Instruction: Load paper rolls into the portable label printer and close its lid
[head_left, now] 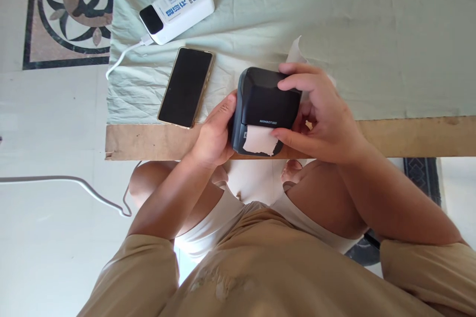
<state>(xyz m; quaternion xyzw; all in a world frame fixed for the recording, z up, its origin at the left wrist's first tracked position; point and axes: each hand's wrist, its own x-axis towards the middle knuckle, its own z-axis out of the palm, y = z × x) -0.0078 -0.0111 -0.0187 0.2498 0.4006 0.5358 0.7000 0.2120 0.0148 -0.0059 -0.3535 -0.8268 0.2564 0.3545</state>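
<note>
A black label printer [266, 96] marked NIIMBOT is held over the table's front edge. A torn-edged strip of white paper [259, 139] sticks out of its front slot. My left hand [217, 131] is closed around the printer's left side, thumb along the edge, its other fingers hidden beneath. My right hand [320, 109] grips the right side: two fingertips rest on the dark lid, and the thumb touches the right edge of the paper strip. Behind the right hand, a piece of white paper [295, 52] stands up, partly covered by the fingers.
A phone [186, 86] with a dark screen lies left of the printer. Beyond it lies a white power bank [178, 10] with a white cable [124, 54] plugged in. A pale green cloth [372, 34] covers the table, whose wooden edge [409, 136] shows in front.
</note>
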